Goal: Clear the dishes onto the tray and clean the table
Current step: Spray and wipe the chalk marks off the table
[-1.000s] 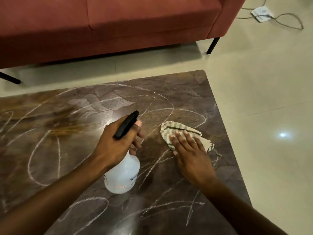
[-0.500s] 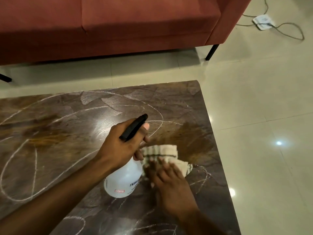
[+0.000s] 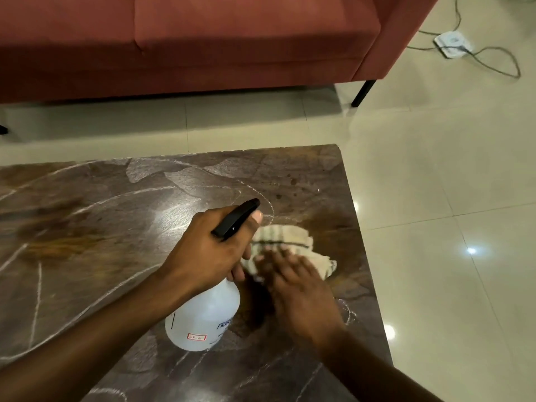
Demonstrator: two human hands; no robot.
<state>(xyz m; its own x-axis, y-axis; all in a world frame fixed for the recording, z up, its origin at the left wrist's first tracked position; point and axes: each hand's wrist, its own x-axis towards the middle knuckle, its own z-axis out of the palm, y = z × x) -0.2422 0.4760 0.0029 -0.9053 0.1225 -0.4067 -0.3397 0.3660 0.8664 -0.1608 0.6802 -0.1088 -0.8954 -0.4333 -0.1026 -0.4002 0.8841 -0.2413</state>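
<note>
A dark brown table (image 3: 87,227) covered in white chalk-like scribbles fills the lower left. My left hand (image 3: 208,250) grips the black trigger head of a white spray bottle (image 3: 203,320), held just above the tabletop. My right hand (image 3: 301,288) lies flat, fingers spread, pressing a cream striped cloth (image 3: 284,239) onto the table near its right edge. The hand is motion-blurred. The surface around the cloth looks darker and free of scribbles. No dishes or tray are in view.
A red sofa (image 3: 203,39) on black legs stands beyond the table across a strip of beige tiled floor (image 3: 435,198). A white power strip (image 3: 452,43) with trailing cables lies on the floor at the top right.
My right hand has slid the cloth toward me and leftward, wiping away scribbles near the right edge. My left hand keeps hold of the spray bottle. The view has shifted so the table sits lower.
</note>
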